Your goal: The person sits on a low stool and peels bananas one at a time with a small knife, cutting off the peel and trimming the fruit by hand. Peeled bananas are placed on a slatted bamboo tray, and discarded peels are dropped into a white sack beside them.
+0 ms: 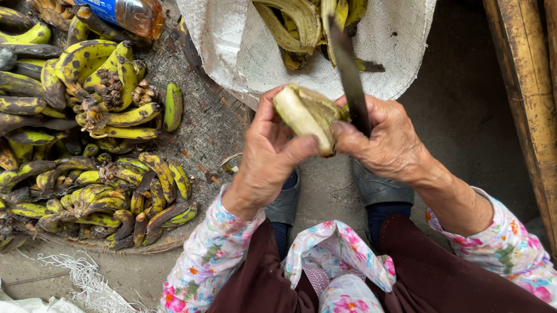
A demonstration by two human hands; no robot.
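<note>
A half-peeled banana (306, 114) with pale flesh is held between both hands at the centre of the head view. My left hand (267, 154) grips it from the left, thumb on the flesh. My right hand (386, 141) touches its right side and also holds a long dark knife (349, 76), blade pointing away from me. Beyond the hands lies a white woven sack (234, 44) holding several banana peels (296, 16).
A flat woven tray (210, 125) on the left carries many bunches of yellow-green, black-spotted bananas (99, 121). A plastic bottle (128, 9) lies at its far edge. Wooden planks (542, 98) run along the right. Grey shoes (375, 186) rest on the concrete floor. White sacking (26, 312) sits bottom left.
</note>
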